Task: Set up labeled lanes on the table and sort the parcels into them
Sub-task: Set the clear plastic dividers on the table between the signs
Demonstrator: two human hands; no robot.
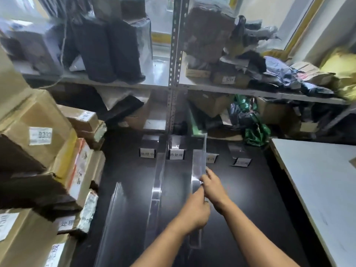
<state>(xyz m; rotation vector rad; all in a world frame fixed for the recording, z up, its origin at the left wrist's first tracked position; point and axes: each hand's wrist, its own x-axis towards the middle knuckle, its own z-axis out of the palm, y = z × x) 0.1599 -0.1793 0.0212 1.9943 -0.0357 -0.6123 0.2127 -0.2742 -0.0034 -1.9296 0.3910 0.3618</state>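
Note:
Clear acrylic dividers stand lengthwise on the black table. One divider stands left of centre, and a third leans further left. Both my hands hold the right-hand divider on its top edge. My left hand grips it nearer me. My right hand pinches it a little further along. Several small label stands sit across the table's far end: two white ones, one partly behind the divider, and one at the right.
Cardboard parcels are stacked high at the table's left edge. A metal shelf full of bags and boxes stands behind the table. A white board lies to the right.

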